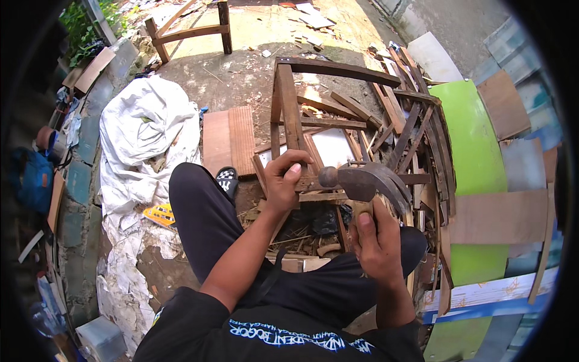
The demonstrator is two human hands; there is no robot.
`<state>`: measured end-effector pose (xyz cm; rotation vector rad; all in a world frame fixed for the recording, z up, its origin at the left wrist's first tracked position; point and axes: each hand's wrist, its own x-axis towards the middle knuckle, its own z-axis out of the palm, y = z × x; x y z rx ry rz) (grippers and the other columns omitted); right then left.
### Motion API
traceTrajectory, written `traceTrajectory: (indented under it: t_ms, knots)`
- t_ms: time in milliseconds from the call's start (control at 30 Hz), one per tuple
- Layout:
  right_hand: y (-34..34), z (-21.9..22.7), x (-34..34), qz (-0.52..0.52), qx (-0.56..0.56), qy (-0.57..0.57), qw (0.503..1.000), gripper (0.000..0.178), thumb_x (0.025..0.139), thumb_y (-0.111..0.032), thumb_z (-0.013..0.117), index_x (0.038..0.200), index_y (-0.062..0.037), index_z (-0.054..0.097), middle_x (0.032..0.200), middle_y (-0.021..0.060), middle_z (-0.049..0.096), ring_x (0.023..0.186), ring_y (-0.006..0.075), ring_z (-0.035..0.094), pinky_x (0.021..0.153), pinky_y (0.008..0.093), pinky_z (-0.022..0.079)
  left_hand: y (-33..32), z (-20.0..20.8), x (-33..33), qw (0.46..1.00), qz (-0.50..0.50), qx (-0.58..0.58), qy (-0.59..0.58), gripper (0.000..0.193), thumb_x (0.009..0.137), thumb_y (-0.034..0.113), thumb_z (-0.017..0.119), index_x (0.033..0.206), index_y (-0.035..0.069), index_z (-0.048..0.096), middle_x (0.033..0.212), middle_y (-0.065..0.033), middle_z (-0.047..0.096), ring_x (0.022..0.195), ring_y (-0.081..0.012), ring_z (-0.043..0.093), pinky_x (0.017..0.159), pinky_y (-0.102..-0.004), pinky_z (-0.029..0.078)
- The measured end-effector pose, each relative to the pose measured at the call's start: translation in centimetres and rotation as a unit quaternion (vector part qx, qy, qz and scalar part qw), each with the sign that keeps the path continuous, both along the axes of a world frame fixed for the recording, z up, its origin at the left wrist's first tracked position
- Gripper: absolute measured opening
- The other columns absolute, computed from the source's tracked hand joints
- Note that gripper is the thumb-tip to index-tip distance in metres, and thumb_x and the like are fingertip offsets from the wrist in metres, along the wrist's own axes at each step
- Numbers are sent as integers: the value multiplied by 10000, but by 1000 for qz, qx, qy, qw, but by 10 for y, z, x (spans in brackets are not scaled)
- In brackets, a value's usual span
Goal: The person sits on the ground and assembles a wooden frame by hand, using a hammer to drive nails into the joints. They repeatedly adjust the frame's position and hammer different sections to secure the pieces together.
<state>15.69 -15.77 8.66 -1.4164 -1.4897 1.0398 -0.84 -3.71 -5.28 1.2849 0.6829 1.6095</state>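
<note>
In front of me stands a brown wooden frame (pixel 292 108) of nailed bars, with a long top rail and crosspieces. My left hand (pixel 286 184) is closed around a bar at the frame's near side, the thumb lying on top. My right hand (pixel 379 244) grips the light wooden handle of a claw hammer (pixel 362 183) close below its rusty head. The hammer's round face points left toward my left hand, and its claw curves to the right. Part of the near bar is hidden behind the hammer head.
Scrap wood strips (pixel 416 139) are heaped at the right, beside a bright green panel (pixel 473 181). A crumpled white cloth (pixel 148 120) and a brown board (pixel 229 142) lie on the left. Another wooden frame (pixel 193 33) stands farther back. A translucent box (pixel 101 338) sits at lower left.
</note>
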Motion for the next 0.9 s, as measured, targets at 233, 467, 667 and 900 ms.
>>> traceTrajectory:
  t_ms: [233,467,667,900]
  knots:
    - [15,7,10,63,35,-95,993,289,1092,-215,472,1219,34,543,717,-2,523,517,34,405,441,197,327,5,8,2,1000,-1,2,-13,322,908,235,531,966,-47,676,840,-75,643,732,-109,571,685,-274,445]
    - [5,41,9,-42,46,70,996,369,1066,-253,517,1222,80,551,758,62,569,590,97,551,527,208,438,8,9,2,999,15,35,-22,293,917,223,544,963,-23,696,681,-49,592,566,-74,484,590,-264,400]
    - [10,14,6,51,0,-106,993,285,1077,-258,504,1081,18,574,694,-9,496,535,51,418,477,215,323,9,9,5,997,35,39,-50,282,918,211,538,959,-16,700,662,-34,578,547,-67,463,556,-268,382]
    - [15,40,6,-28,89,-46,995,393,1108,-343,404,1177,33,494,706,62,521,451,74,425,398,221,348,7,8,4,999,23,38,-32,266,913,193,537,955,-13,701,676,-44,592,544,-72,476,555,-265,389]
